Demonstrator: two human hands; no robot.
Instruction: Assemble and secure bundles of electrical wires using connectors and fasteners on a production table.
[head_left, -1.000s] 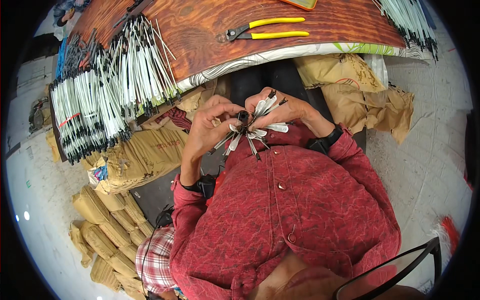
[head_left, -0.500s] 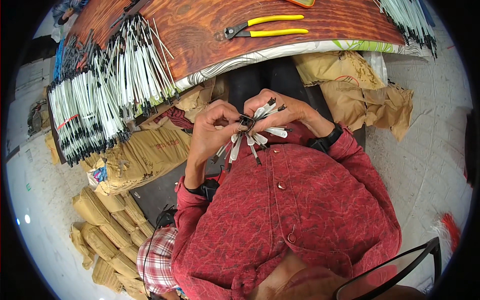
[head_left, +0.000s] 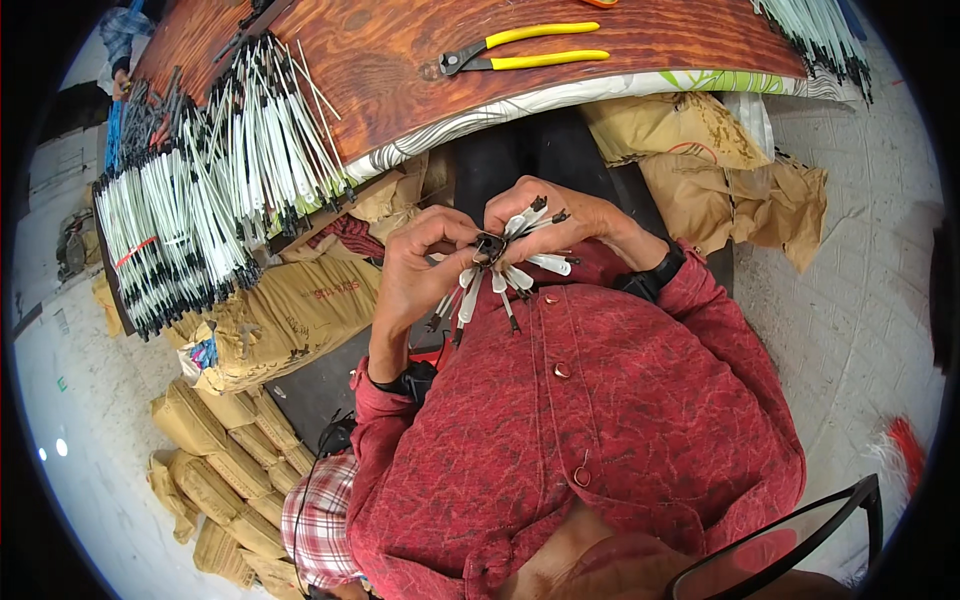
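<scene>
A bundle of white ribs (head_left: 467, 299) with black tips, much like umbrella ribs, is held in front of my chest. The ribs fan out from a small black centre (head_left: 489, 246). My left hand (head_left: 425, 255) is closed, with thumb and forefinger pinching at the left side of that centre; a thin wire-like line shows by the fingertips. My right hand (head_left: 560, 220) grips the bundle from the right, thumb and fingers closed round the ribs near the centre. Several ribs stick out between its fingers. Exactly what the fingertips press on is partly hidden.
On the wooden table (head_left: 390, 75) ahead lie yellow-handled pliers (head_left: 530, 50). Piles of white ribs (head_left: 170, 230) cover its left end, and another pile (head_left: 815, 40) lies far right. Brown paper packages (head_left: 290, 310) flank me. Another person's hand (head_left: 121, 85) is at far left; a plaid sleeve (head_left: 322, 520) shows lower left.
My hands keep their grip at the bundle's centre with only slight finger movement. The whole view has shifted a little. At the far left another person's hand and blue sleeve show more.
</scene>
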